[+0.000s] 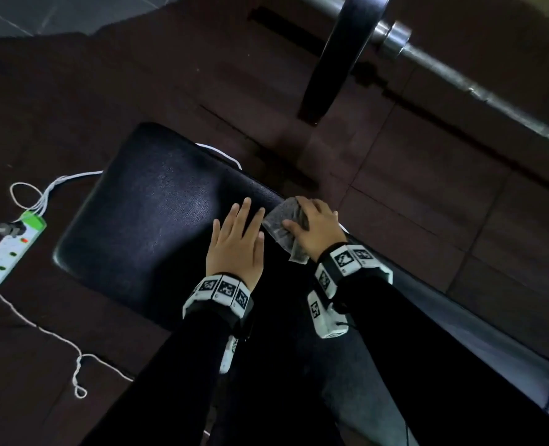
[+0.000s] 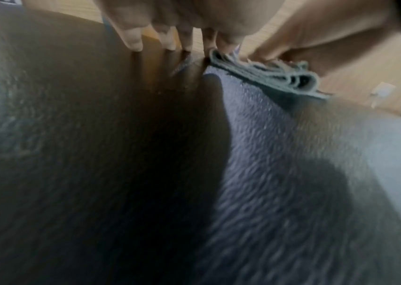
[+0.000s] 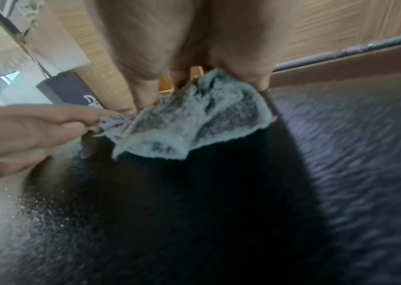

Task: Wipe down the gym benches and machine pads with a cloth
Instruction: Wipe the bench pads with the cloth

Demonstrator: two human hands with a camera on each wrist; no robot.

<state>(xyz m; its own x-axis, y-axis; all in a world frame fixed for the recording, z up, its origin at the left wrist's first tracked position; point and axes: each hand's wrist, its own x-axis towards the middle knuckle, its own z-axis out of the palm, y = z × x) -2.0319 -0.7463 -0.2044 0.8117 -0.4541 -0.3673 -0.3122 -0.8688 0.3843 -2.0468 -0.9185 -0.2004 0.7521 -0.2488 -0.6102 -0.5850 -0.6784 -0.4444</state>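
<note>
**Operator:** I have the cloth (image 1: 285, 224) bunched near the right edge of the bench pad (image 1: 157, 201), which is the tabletop here. My right hand (image 1: 315, 231) presses down on it with fingers curled over the folds. My left hand (image 1: 236, 241) lies flat beside it, fingers straight, holding nothing; its fingertips (image 2: 134, 41) touch the pad just short of the cloth.

**Supervisor:** Failure modes?

**Operator:** Three, as I judge it. The cloth is wadded, so only a narrow strip may contact the pad and leave streaks. It sits near the edge, so an outward stroke could push it off onto the floor. A white cable (image 1: 74, 178) runs under the pad to a power strip (image 1: 8, 249) on the floor; a damp cloth dropped there is a hazard.
</note>
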